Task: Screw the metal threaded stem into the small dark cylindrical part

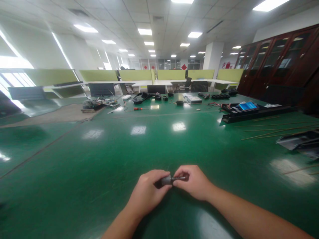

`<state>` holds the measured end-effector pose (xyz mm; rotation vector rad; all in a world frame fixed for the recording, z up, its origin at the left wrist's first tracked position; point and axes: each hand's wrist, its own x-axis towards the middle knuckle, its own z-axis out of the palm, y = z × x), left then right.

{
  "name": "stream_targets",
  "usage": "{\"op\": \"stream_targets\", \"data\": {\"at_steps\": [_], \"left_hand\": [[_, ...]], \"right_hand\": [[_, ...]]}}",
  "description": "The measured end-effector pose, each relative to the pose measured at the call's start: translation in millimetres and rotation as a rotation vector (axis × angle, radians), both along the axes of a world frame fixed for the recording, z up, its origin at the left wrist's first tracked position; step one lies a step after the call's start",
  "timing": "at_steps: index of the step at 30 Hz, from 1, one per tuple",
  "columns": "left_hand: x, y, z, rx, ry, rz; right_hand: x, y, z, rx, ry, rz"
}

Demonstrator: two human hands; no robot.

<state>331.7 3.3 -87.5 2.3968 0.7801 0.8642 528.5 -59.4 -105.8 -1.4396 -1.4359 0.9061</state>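
Note:
Just above the green tabletop, near the front, my two hands meet at a small grey metal cylinder point(166, 180) that looks like a little motor. A thin, ridged, screw-like shaft point(179, 178) runs from it to the right. My left hand point(149, 189) is closed, with thumb and fingers around the cylinder, whose left end is dark and partly hidden in the palm. My right hand point(195, 182) pinches the shaft between thumb and fingers. The far end of the shaft is partly covered by those fingers. Both parts lie roughly level and in line.
A red-handled screwdriver point(138, 109) lies farther back on the green table point(119, 142). Behind it stand small black boxes point(158, 97) and a black case point(141, 97). At right are a long black tray point(239, 114), thin rods point(271, 129) and metal parts point(299, 142). Metal pieces point(96, 103) are heaped back left.

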Motion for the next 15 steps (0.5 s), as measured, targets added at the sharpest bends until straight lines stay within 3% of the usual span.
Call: {"op": "stream_targets", "data": {"at_steps": [15], "left_hand": [[-1.7,2.7,-1.0,0.033,-0.006,-0.01]], "right_hand": [[0.8,1.4,-2.1,0.001,0.003,0.001]]}}
